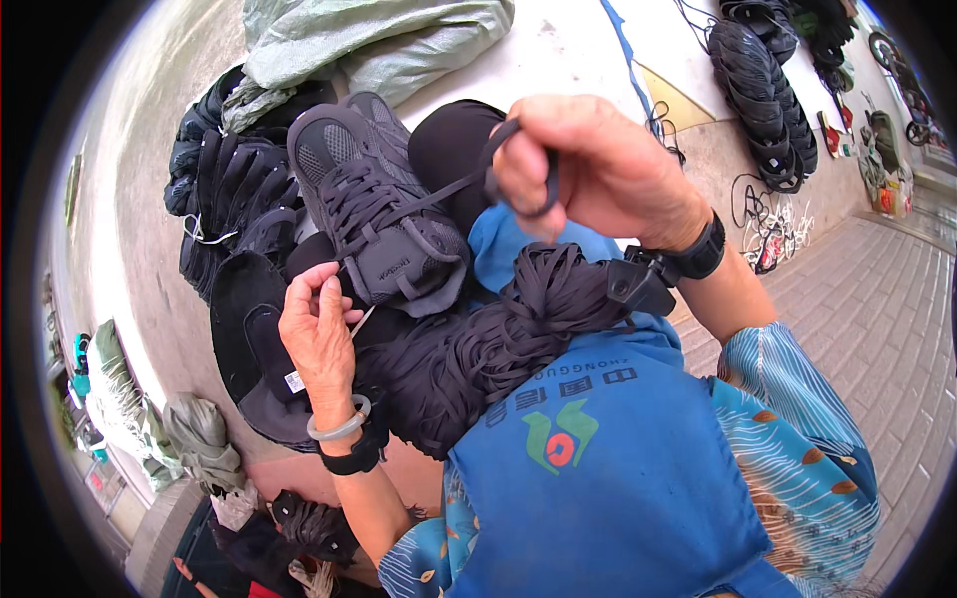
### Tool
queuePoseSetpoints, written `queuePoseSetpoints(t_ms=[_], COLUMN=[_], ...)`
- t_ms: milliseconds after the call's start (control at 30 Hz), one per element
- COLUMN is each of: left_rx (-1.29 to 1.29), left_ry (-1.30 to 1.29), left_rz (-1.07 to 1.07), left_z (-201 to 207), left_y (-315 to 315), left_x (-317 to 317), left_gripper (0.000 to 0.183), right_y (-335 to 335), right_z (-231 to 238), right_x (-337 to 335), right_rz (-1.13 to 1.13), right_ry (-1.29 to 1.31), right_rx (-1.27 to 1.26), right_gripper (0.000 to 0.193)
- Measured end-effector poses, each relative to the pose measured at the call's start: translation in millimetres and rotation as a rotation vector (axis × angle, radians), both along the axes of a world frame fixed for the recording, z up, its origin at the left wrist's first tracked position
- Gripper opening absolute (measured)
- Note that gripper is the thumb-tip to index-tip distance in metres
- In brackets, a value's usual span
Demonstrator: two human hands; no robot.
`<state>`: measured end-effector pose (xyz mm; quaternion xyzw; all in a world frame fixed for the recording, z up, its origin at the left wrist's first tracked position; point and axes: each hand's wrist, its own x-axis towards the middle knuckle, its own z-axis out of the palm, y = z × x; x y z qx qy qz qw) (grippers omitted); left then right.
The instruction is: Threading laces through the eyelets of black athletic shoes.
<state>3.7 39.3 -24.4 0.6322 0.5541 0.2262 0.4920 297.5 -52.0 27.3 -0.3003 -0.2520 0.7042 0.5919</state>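
A dark grey sneaker (324, 149) rests on my lap, its toe pointing away from me and its tongue (404, 264) toward me. Black lacing crosses its front. From it a black shoelace (435, 199) runs taut up to my right hand (598, 169), whose closed fingers have the lace looped about them. Beside the tongue is my left hand (321, 334), its thumb and fingers pinched together. A thin pale stick-like thing (365, 319) shows by those fingertips; whether they grip it is unclear. A thick bundle of black laces (478, 349) lies across my lap, on a blue apron (618, 468).
Black shoes (234, 179) are heaped at the left, one tied with white string. Behind the sneaker sits a pale green woven sack (389, 40). A row of stacked black shoes (763, 105) lies far right, near tangled white cords (783, 234) on the ground. Brick paving (847, 299) extends right.
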Motion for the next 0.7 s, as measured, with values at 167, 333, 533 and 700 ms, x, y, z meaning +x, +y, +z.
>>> queuePoseSetpoints(t_ms=[167,333,533,700], left_rx=[-0.004,-0.109,-0.072,-0.014], left_ry=[-0.064,-0.215,-0.128,-0.053], left_rz=[-0.046,0.063,0.012,-0.036], left_z=[-8,-6,0,2], left_y=[6,9,18,22], left_x=[-1,-2,3,2], left_gripper=[0.019,0.013,0.015,0.012], right_y=[-5,-3,-3,-16], right_z=[-25,-1,-37,-71], right_x=[-4,-23,3,26], right_rz=[-0.010,0.069,0.066,-0.079], right_ry=[-0.239,0.077,0.014,-0.710], right_rx=[-0.033,-0.085,-0.220,-0.392], right_gripper=[0.029,0.031,0.032,0.032])
